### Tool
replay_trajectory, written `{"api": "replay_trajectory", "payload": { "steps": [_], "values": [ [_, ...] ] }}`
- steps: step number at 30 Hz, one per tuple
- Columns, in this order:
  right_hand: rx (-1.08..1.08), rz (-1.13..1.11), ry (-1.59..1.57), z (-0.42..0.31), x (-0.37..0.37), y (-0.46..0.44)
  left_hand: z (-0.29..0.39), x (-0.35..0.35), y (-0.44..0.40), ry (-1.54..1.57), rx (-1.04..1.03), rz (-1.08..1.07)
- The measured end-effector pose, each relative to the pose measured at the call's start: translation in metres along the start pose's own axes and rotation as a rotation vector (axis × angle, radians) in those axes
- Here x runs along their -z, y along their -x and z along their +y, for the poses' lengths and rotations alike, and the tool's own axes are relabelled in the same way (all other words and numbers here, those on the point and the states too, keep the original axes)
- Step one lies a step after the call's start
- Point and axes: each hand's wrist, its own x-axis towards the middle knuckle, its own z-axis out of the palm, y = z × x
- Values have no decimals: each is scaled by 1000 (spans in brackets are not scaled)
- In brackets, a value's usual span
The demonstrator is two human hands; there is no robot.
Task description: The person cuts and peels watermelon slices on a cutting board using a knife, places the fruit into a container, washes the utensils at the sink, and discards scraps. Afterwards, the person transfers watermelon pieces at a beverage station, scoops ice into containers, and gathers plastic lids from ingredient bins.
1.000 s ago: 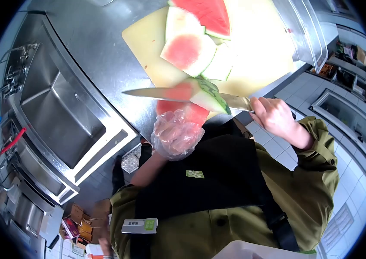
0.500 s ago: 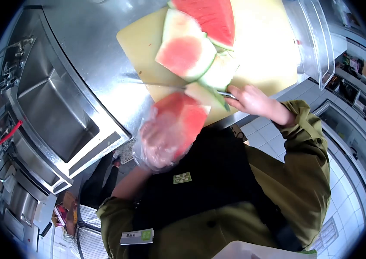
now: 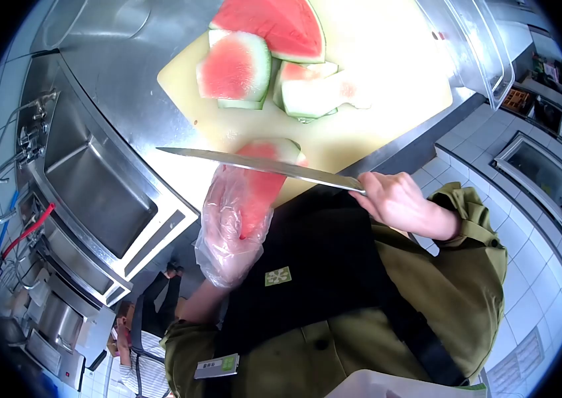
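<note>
My left hand (image 3: 228, 229), in a clear plastic glove, is wrapped round a piece of watermelon (image 3: 261, 189) at the near edge of the cutting board (image 3: 387, 86). Bare, my right hand (image 3: 395, 199) grips the handle of a long knife (image 3: 274, 166). Its blade points left and passes across the top of the held piece; whether it touches the flesh I cannot tell. Farther up the board lie a large red watermelon wedge (image 3: 281, 26), a cut rind slab with pink flesh (image 3: 236, 69) and several pale rind pieces (image 3: 317, 93).
A clear plastic container (image 3: 476, 46) stands at the board's right. Steel sinks (image 3: 98, 192) with taps and a red hose (image 3: 29, 231) are at the left. Another person (image 3: 141, 345) is in the background at lower left.
The knife has risen from beside the rind pieces to across the held watermelon, its blade now plainly visible. My left hand has shifted slightly left. The view has moved a little.
</note>
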Motion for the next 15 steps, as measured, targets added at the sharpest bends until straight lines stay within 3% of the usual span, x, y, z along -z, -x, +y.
{"api": "replay_trajectory", "payload": {
  "steps": [5,7,9,10,12,14,15],
  "values": [
    [76,80,100,25,-27,-26,24,10,-16,-259,-105,-26],
    [5,-96,148,34,-31,-43,39,12,-26,-304,-6,-118],
    [52,-88,66,43,-28,-58,40,12,-30,-338,1,-141],
    [102,-57,-122,53,-26,-66,30,10,-28,-347,-42,-121],
    [81,-103,-329,70,-17,-73,15,12,-26,-256,-99,-73],
    [95,-2,-468,86,-19,-74,5,21,-27,35,119,-63],
    [68,-2,-374,82,-15,-71,1,28,-27,180,227,-59]
  ]
}}
